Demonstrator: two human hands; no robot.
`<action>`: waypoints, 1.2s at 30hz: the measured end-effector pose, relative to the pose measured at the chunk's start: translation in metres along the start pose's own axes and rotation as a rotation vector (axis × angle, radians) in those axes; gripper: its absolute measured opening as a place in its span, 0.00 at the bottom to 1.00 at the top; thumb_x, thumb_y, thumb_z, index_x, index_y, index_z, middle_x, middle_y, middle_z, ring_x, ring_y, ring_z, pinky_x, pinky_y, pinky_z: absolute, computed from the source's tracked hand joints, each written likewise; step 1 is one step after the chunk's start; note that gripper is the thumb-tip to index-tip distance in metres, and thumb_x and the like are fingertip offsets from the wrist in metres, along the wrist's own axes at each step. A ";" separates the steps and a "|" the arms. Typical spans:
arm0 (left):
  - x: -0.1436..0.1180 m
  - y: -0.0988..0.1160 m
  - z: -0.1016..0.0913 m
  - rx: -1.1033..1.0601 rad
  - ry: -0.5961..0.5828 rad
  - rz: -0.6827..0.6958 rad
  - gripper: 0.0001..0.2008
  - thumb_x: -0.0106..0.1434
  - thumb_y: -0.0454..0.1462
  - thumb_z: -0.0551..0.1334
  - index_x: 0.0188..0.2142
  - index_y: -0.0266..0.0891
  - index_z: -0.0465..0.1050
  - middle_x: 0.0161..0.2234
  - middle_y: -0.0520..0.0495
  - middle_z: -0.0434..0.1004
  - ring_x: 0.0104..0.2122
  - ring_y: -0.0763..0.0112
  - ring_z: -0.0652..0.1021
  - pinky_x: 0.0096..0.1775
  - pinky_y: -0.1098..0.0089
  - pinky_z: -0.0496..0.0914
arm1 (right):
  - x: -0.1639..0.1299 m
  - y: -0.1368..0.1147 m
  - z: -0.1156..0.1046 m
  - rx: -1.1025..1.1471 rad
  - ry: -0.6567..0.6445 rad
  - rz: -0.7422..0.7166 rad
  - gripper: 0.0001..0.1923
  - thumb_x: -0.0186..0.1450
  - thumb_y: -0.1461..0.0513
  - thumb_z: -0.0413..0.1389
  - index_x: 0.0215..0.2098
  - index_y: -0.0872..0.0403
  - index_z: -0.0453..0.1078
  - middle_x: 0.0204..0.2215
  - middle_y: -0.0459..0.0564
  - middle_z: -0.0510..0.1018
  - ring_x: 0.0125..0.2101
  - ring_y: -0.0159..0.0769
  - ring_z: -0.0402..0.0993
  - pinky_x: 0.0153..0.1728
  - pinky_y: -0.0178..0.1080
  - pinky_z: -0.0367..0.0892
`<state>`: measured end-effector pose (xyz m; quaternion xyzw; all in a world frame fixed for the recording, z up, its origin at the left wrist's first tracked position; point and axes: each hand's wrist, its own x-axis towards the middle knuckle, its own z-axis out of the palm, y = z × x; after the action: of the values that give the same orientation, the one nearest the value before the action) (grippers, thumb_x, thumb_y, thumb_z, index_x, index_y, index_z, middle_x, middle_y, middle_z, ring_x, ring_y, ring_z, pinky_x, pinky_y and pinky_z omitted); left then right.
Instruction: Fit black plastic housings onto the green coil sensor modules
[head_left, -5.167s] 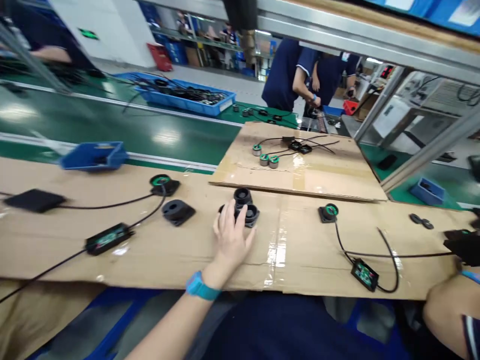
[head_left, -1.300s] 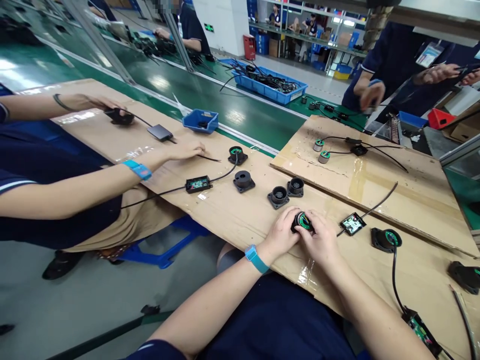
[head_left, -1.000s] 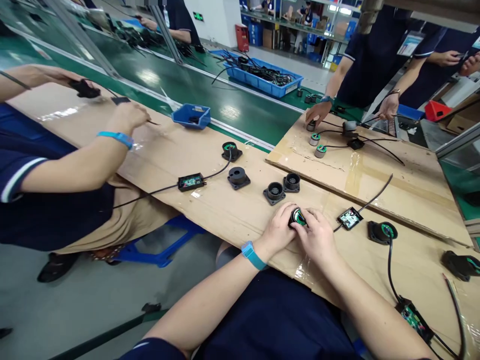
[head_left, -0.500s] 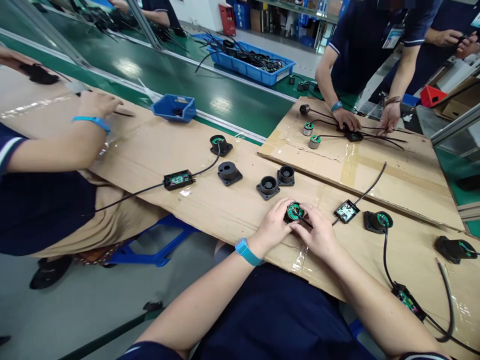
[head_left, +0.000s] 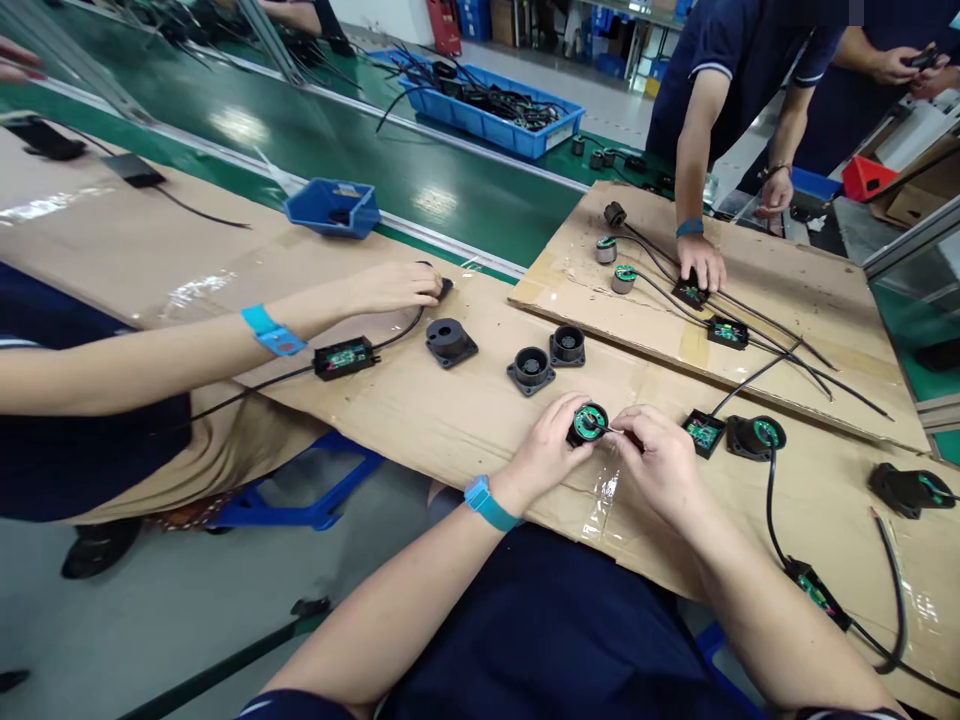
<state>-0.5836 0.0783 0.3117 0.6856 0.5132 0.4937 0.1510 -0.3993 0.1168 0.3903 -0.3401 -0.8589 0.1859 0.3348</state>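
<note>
Round green-faced part (head_left: 584, 428) faces up, cable (head_left: 603, 428) pointing right.

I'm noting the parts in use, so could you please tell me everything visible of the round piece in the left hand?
The round piece looks like a black plastic cup with a green board inside, its open face turned up towards the camera. A dark lead leaves the board's middle rightwards. The left hand holds the piece's left side; the right hand pinches the lead beside it. Whether it rests on the cardboard is hidden.
</note>
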 end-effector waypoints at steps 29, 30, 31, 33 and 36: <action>0.002 -0.003 -0.001 -0.060 -0.115 -0.100 0.34 0.58 0.34 0.68 0.62 0.42 0.61 0.60 0.39 0.69 0.60 0.55 0.70 0.63 0.51 0.66 | -0.002 0.010 0.026 -0.123 -0.210 -0.012 0.19 0.69 0.59 0.58 0.57 0.54 0.70 0.59 0.60 0.71 0.54 0.48 0.72 0.56 0.51 0.70; 0.002 -0.001 0.000 -0.054 -0.135 -0.127 0.34 0.57 0.34 0.68 0.62 0.42 0.61 0.60 0.40 0.69 0.60 0.54 0.71 0.63 0.51 0.66 | -0.001 0.010 0.031 -0.127 -0.196 -0.033 0.18 0.68 0.60 0.59 0.55 0.55 0.71 0.57 0.59 0.72 0.54 0.48 0.71 0.57 0.50 0.69; 0.001 0.001 0.000 -0.049 -0.150 -0.165 0.35 0.56 0.35 0.68 0.62 0.43 0.61 0.60 0.40 0.69 0.60 0.53 0.71 0.62 0.50 0.67 | 0.001 0.010 0.034 -0.137 -0.191 -0.053 0.17 0.67 0.60 0.61 0.54 0.55 0.72 0.56 0.59 0.74 0.54 0.47 0.72 0.57 0.49 0.69; -0.003 0.000 -0.001 -0.056 -0.164 -0.257 0.37 0.55 0.40 0.70 0.63 0.44 0.60 0.60 0.40 0.70 0.58 0.50 0.73 0.61 0.46 0.68 | 0.007 0.011 0.038 -0.167 -0.221 -0.093 0.18 0.65 0.59 0.63 0.51 0.57 0.72 0.53 0.58 0.76 0.51 0.45 0.73 0.56 0.45 0.69; -0.008 -0.018 -0.005 -0.119 -0.102 -0.294 0.52 0.47 0.52 0.76 0.66 0.45 0.55 0.62 0.38 0.67 0.61 0.42 0.70 0.62 0.41 0.65 | 0.021 0.013 0.040 -0.231 -0.261 -0.138 0.17 0.64 0.57 0.63 0.47 0.59 0.73 0.43 0.57 0.79 0.46 0.42 0.74 0.53 0.42 0.70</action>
<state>-0.5979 0.0776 0.2975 0.6174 0.5694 0.4602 0.2877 -0.4328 0.1370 0.3646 -0.2898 -0.9319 0.1053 0.1910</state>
